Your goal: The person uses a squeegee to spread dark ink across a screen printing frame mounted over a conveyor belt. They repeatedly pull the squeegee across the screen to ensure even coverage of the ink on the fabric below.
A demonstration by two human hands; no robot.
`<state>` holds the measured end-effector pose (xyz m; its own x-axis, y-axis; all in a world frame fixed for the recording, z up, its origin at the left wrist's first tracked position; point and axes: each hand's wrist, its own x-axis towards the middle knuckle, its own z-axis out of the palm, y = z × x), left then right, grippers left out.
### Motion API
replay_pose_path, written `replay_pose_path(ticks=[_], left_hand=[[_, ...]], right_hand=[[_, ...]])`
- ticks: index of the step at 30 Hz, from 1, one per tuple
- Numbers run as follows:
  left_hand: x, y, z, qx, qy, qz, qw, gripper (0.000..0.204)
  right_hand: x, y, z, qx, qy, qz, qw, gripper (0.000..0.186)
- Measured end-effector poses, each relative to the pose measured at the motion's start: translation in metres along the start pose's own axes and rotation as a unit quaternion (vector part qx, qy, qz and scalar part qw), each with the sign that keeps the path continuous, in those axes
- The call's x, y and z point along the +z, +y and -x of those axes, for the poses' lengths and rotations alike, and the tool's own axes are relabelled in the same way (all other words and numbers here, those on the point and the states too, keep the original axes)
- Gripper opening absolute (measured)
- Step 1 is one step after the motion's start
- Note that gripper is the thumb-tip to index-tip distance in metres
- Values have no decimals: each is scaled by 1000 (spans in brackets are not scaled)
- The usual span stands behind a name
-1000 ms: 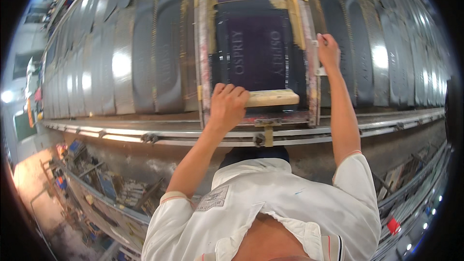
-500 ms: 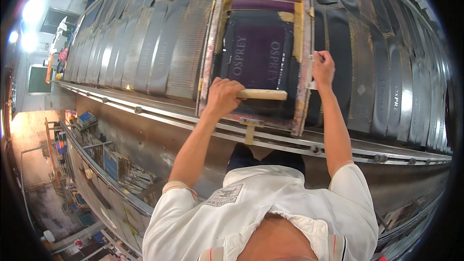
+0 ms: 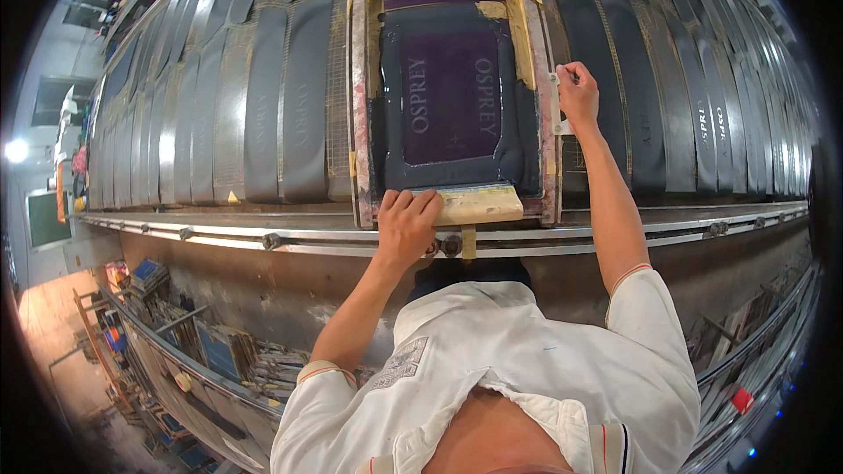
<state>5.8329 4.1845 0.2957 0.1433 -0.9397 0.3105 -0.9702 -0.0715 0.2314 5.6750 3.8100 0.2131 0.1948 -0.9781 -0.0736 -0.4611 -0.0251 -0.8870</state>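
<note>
Squeegee (image 3: 481, 204), long axis crosswise, extends rightward from our left hand (image 3: 407, 221), which grasps it, at the near end of the frame (image 3: 549, 167). Farther off, our right hand (image 3: 578, 95) curls at the frame's right side, grip unclear.

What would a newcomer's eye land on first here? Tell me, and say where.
Most likely the stained frame at upper middle, around a dark purple panel with pale lettering. Next, the pale bar across the frame's near end, gripped by the left hand, with the right hand at the frame's right side. Dark strips in rows spread out on both sides.
</note>
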Motion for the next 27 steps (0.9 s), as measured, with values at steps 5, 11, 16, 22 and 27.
replay_pose_path(ticks=[5,11,16,22,27], left_hand=[[10,-15,-23,-11,-5,11,1000,43],[29,-88,-138,-6,-2,-9,1000,41],[40,-144,-235,8,-15,42,999,23],[29,-180,-309,-87,-182,69,977,37],[46,-193,-315,-63,-136,57,987,42]], right_hand=[[5,-4,4,-9,5,61,998,24],[-25,-46,-11,0,-132,221,966,24],[-2,-108,-48,-200,-234,49,950,36],[69,-175,-97,-269,-366,319,832,37],[100,-168,-109,-230,-379,352,824,31]])
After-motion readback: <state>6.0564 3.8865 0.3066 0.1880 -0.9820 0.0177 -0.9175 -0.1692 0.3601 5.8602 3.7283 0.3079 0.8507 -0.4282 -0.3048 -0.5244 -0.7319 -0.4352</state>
